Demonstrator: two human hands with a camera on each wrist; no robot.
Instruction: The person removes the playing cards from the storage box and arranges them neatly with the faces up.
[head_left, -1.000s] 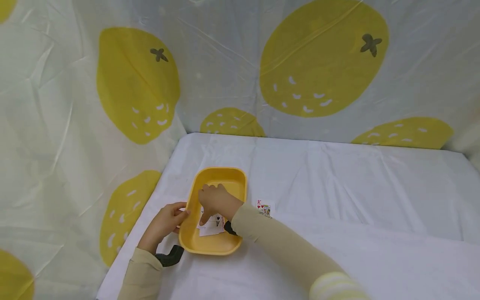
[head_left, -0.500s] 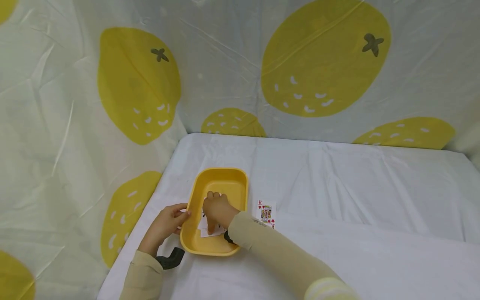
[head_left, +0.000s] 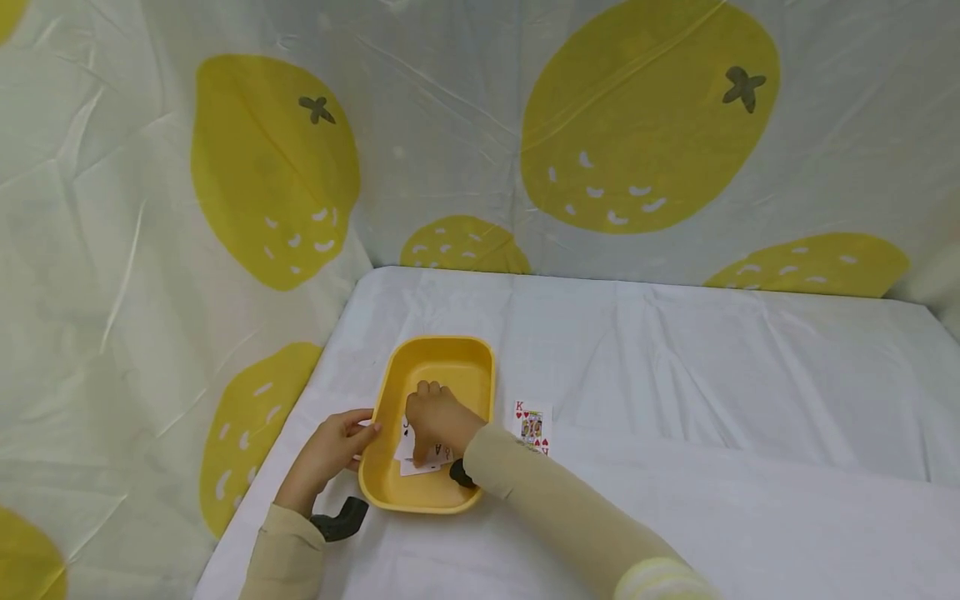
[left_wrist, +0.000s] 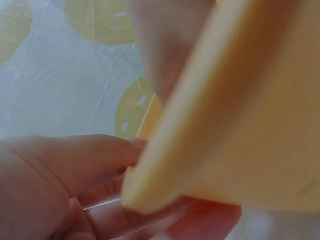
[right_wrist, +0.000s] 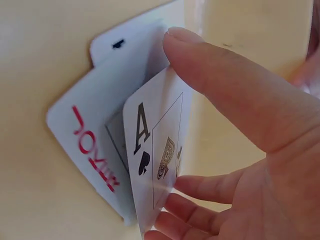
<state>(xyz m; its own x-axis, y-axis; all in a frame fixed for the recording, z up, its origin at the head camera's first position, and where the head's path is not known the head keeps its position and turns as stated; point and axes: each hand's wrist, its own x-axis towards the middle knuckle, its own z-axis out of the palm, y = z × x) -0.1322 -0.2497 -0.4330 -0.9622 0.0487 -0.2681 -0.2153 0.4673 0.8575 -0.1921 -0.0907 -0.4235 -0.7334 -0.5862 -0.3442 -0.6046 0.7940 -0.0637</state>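
In the head view, a yellow plastic tray (head_left: 422, 498) stands on the white cloth. My left hand (head_left: 332, 446) pinches its left rim; in the left wrist view the thumb lies on one side of the tray wall (left_wrist: 280, 125) and the fingers reach under the other. Inside the tray, my right hand (head_left: 442, 421) holds an ace of spades (right_wrist: 150, 165) by its edges, thumb at one end and fingers along the other. The ace is tilted up over a joker card (right_wrist: 82, 132) lying in the tray. Another card (right_wrist: 120, 42) shows partly beneath the joker.
A king of hearts (head_left: 532, 425) lies face up on the white cloth (head_left: 675, 400), just right of the tray and partly behind the right sleeve (head_left: 555, 508). A lemon-print sheet (head_left: 450, 133) hangs behind and to the left.
My right hand has moved slightly toward me within the tray, shifting over the cards. More of the king of hearts is uncovered. My left hand stays on the rim.
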